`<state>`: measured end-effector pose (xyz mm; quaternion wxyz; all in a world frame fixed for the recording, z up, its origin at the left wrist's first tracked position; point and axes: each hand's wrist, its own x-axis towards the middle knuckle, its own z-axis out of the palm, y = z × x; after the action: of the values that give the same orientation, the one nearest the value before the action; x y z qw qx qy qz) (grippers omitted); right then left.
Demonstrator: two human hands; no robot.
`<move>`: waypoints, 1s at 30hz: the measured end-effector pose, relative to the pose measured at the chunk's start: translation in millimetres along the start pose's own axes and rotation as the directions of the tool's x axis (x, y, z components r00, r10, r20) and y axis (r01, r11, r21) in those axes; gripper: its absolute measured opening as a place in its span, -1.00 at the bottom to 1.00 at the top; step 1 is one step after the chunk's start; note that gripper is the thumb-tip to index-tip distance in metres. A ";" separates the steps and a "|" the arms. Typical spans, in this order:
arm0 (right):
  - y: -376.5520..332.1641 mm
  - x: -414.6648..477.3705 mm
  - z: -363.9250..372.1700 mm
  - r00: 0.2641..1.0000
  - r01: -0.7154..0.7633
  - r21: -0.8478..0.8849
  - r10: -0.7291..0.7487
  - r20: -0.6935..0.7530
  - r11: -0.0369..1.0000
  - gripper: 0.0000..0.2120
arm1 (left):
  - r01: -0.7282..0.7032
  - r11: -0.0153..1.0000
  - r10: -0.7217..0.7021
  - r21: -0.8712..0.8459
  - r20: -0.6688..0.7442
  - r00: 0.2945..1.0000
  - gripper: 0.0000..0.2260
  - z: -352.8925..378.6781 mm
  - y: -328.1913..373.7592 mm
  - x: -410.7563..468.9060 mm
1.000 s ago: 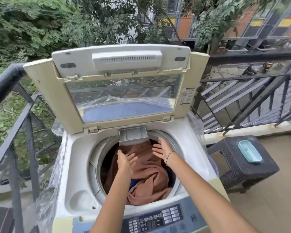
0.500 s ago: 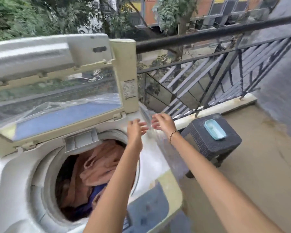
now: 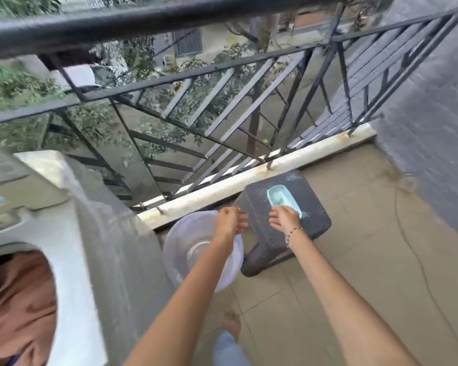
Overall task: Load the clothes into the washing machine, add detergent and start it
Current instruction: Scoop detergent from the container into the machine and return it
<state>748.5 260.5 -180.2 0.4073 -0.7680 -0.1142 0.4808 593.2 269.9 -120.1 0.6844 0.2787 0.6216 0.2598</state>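
The teal detergent scoop (image 3: 281,198) lies on top of the dark woven stool (image 3: 312,220), w/ what looks like pale powder pooled in its far end; its near end sits right under the fingertips of the right hand (image 3: 284,219). That hand's fingers are spread & curled down over the near end, not yet closed on it, though whether they already touch it can't be told thru the blur. The left hand (image 3: 229,221) hangs just left of the stool edge, fingers loosely bent w/ a gap between them, holding nothing, above an empty translucent basin (image 3: 185,249) on the floor. The step looks like picking up detergent. To do it well she should prob. pinch the near end w/ thumb on one side & fingers on the other, keep it level so powder stays in the bowl, & lift straight up before swinging left. The left hand could cup under as a catch, since the carry passes over the basin & the gap beside the machine. The washing machine (image 3: 72,233) is well left of both hands, tub open, w/ brown clothes (image 3: 16,307) already inside, so loading seems done or nearly so. A slow, low carry should cut spill risk; the railing (image 3: 169,143) just beyond the stool leaves little room past the fingertips, so drawing the scoop toward the body is the safer way.
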 end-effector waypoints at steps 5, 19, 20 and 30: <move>27.1 69.4 -25.1 0.983 -0.165 0.026 0.166 -0.075 0.986 -0.83 | 0.120 0.991 -0.118 0.055 -0.022 0.993 -0.88 34.5 -23.9 42.3; 65.5 139.5 -36.5 0.924 -0.357 0.028 0.358 -0.134 0.934 -0.71 | 0.209 0.972 -0.201 0.104 -0.076 0.977 -0.84 25.5 -64.9 91.1; 66.1 141.2 -36.9 0.918 -0.360 0.074 0.368 -0.151 0.930 -0.69 | 0.211 0.971 -0.203 0.109 -0.085 0.976 -0.81 20.5 -65.5 90.5; 44.2 77.6 -23.2 0.954 -0.263 0.191 0.285 -0.098 0.946 -0.76 | 0.153 0.987 -0.147 0.051 -0.095 0.985 -0.77 -7.9 -60.9 55.9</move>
<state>797.9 264.1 -258.0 0.4088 -0.7660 0.0622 0.4922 591.0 266.4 -203.0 0.6646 0.2389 0.6787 0.2016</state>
